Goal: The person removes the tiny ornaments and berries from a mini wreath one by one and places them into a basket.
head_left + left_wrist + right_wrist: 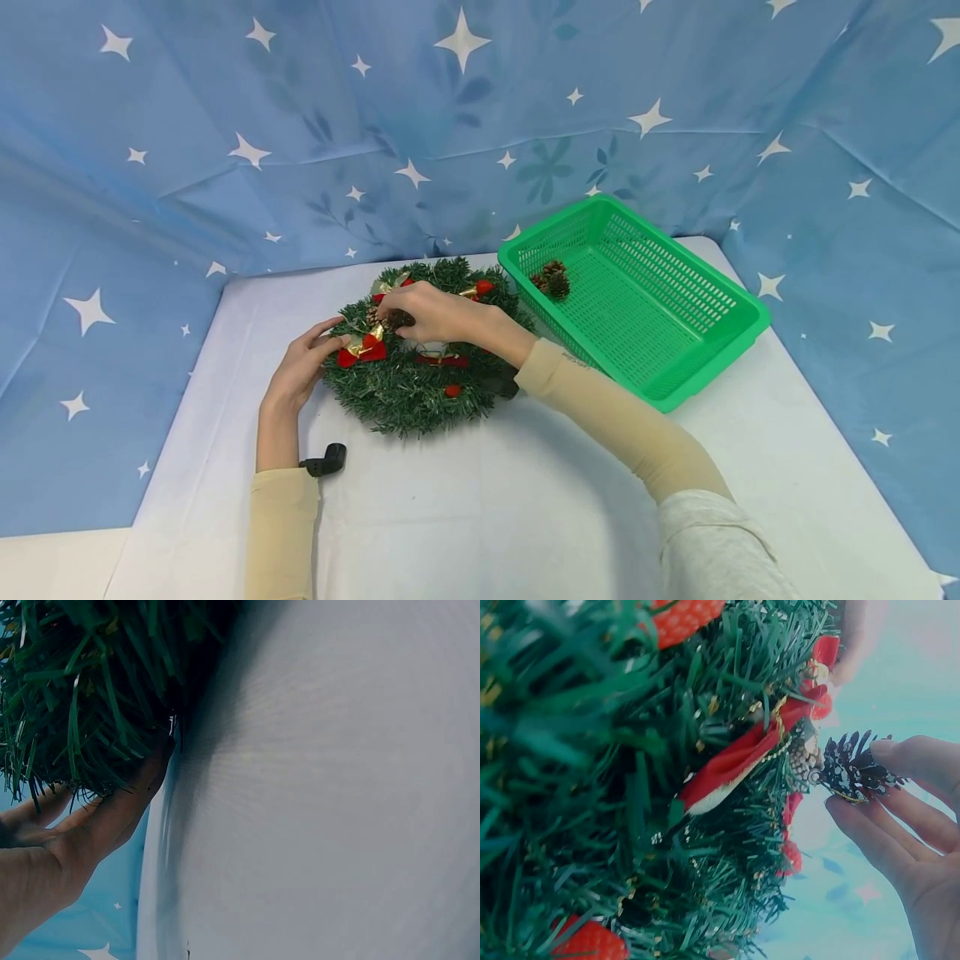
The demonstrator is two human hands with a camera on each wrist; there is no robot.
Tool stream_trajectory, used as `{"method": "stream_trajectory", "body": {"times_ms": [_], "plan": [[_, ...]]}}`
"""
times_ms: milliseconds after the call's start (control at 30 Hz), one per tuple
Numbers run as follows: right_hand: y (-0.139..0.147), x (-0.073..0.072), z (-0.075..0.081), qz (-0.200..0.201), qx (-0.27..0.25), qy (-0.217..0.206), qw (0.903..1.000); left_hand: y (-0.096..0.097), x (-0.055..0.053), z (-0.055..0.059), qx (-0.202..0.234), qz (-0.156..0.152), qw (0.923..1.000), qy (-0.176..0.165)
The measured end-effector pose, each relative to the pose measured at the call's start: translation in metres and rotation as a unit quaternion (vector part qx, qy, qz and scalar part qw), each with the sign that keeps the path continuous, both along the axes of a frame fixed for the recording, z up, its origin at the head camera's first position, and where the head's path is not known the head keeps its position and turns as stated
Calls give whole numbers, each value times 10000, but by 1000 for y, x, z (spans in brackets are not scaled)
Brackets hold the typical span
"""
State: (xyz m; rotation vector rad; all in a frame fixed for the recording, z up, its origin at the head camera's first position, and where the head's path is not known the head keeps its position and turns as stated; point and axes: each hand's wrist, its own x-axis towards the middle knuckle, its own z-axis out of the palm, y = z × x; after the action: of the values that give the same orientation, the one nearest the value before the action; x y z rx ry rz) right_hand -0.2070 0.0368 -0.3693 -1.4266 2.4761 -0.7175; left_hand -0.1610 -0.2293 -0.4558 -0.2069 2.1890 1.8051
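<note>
A green Christmas wreath with red bows and red berries lies on the white-covered table. Over its upper left part, my right hand pinches a dark pine cone between thumb and fingers; a small metal ring and a gold string show at its end. Another pine cone sits in the greenery just behind it. My left hand holds the wreath's left edge, beside a gold-and-red bow. In the left wrist view its fingertips are partly hidden by the green strands.
A green plastic basket stands to the right of the wreath, with a few pine cones in its left corner. Blue star-patterned cloth hangs behind and at both sides. A black device is strapped to the left wrist.
</note>
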Motion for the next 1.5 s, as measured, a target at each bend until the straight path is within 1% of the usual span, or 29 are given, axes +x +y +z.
{"method": "stream_trajectory", "body": {"times_ms": [167, 533, 767, 933, 1100, 1367, 1500], "plan": [[7, -2, 0, -59, -84, 47, 9999, 0, 0, 0, -32, -14, 10000, 10], [18, -3, 3, -213, -79, 113, 9997, 0, 0, -1, -66, -24, 10000, -25], [25, -3, 4, -293, -43, 16, 9996, 0, 1, -2, -162, 1, 9999, -12], [31, -5, 5, -394, 4, 53, 9992, 0, 1, -2, -78, 5, 10000, -7], [38, -6, 5, -397, -69, 146, 9991, 0, 0, -1, -52, -6, 10000, 0], [49, -8, 5, -458, -93, 127, 9988, -1, 0, 0, -34, -35, 10000, 52], [56, -10, 5, -559, 11, 160, 9983, -1, 1, 1, -15, -43, 10000, 41]]}}
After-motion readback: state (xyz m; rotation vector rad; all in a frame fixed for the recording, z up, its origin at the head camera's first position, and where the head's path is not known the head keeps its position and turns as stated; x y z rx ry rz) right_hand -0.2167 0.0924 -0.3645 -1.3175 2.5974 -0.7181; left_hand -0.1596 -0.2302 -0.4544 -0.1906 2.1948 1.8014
